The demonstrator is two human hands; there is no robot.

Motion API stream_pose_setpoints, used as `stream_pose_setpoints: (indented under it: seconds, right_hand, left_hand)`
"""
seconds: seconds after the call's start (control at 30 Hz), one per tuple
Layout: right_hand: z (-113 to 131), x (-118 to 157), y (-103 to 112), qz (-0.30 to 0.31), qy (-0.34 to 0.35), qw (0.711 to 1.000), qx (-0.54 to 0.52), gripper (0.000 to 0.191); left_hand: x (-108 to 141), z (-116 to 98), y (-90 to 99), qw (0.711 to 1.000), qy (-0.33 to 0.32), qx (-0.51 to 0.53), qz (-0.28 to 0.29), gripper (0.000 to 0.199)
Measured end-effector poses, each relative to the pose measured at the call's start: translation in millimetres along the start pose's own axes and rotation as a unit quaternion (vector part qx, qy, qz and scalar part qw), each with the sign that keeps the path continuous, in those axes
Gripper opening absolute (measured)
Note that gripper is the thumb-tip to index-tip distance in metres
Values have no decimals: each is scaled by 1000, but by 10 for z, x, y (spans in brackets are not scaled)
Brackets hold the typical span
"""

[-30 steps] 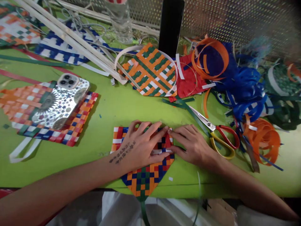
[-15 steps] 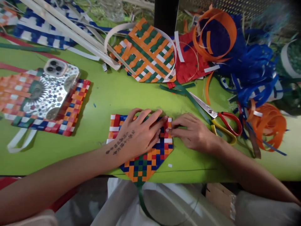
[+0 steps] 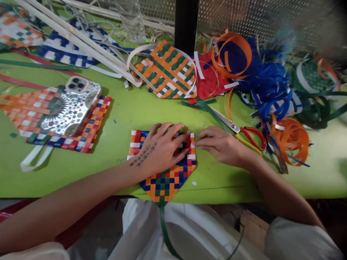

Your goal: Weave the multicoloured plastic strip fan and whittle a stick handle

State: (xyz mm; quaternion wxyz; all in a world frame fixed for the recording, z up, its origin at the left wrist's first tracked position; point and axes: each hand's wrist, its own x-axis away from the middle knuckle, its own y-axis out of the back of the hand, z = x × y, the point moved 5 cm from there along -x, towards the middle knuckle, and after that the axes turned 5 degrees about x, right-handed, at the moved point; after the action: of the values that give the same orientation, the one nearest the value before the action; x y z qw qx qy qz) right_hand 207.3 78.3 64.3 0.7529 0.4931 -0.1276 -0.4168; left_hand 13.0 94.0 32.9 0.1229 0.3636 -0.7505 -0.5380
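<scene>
A woven piece of orange, blue, red, white and green strips (image 3: 162, 186) lies at the table's front edge, its pointed end towards me. My left hand (image 3: 162, 150) rests flat on it with fingers spread, hiding much of its middle. From the point, a long green strip (image 3: 165, 229) hangs over my lap. My right hand (image 3: 221, 144) is at the piece's right edge, thumb and fingers pinched together. Anything held in that pinch is hidden. Scissors (image 3: 241, 130) with red and yellow handles lie beyond my right hand, partly covered by it.
On the left a phone (image 3: 78, 104) lies on another woven piece (image 3: 93, 124). An orange and green woven piece (image 3: 173, 68) lies at the back, beside a red one (image 3: 210, 77). Blue strips (image 3: 273, 85) and an orange coil (image 3: 291, 141) crowd the right. A small white scrap (image 3: 194, 183) lies nearby.
The camera view has shifted. My right fingertips have drawn slightly away from the piece's right edge, where they overlapped it before. My left hand stays flat on the weave.
</scene>
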Motion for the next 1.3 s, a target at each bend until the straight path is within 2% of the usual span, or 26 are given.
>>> stream_pose_setpoints:
  seconds: [0.03,0.07,0.1,0.13,0.17,0.23,0.27,0.4,0.47,0.53,0.63,0.7,0.73,0.8,0.9,1.1,1.17,1.3]
  right_hand:
    - [-38,85,140,-29,-34,999,25,16]
    - [-128,219,318,-88,-105,987,82,10]
    - [-238,392,463,-108,-178,967,147,12]
    - [-370,582,559,-86,-245,946,192,19]
    - [-493,771,642,-76,-283,931,219,28]
    - [-737,1086,679,-5,-317,924,214,45]
    - [-832,1199,687,3,-323,923,207,48]
    - [-1026,1363,563,78,-373,910,164,43]
    - [-1009,1354,567,75,-409,893,174,40]
    - [-921,1340,708,9,-430,868,250,37]
    - [-696,1359,1004,-107,-406,841,341,38]
    - [-568,1371,1118,-118,-354,864,338,40]
    - [-511,1370,1135,-102,-315,882,335,43]
    - [-412,1377,1099,-61,-237,910,336,51]
    - [-285,1404,952,-31,-160,922,351,61]
    - [-79,1302,703,-9,-150,926,348,55]
    - [7,1221,673,-10,-96,927,362,57]
    - [88,1128,655,-19,-15,902,432,68]
  left_hand:
    - [1,5,-2,1000,-2,4,-2,41]
    - [1,9,-3,1000,-5,7,-3,41]
    - [1,12,-3,1000,-7,9,-5,42]
    - [1,16,-4,1000,-7,11,-5,42]
    - [0,19,-5,1000,-6,12,-3,41]
    - [-3,24,-10,1000,-3,13,4,42]
    - [-4,25,-11,1000,-3,12,7,43]
    - [-3,27,-11,1000,-5,12,8,45]
    - [-2,33,-11,1000,-3,15,6,44]
    - [1,40,-16,1000,-3,23,7,44]
    - [6,50,-30,999,-10,34,6,43]
    - [10,56,-35,999,-15,35,2,41]
    - [13,59,-37,999,-17,35,0,40]
    - [17,64,-37,999,-19,35,0,39]
    - [20,65,-32,999,-22,42,1,39]
    - [18,60,-24,999,-25,44,5,38]
    - [20,58,-24,999,-28,37,4,37]
    - [27,62,-34,999,-34,31,-2,37]
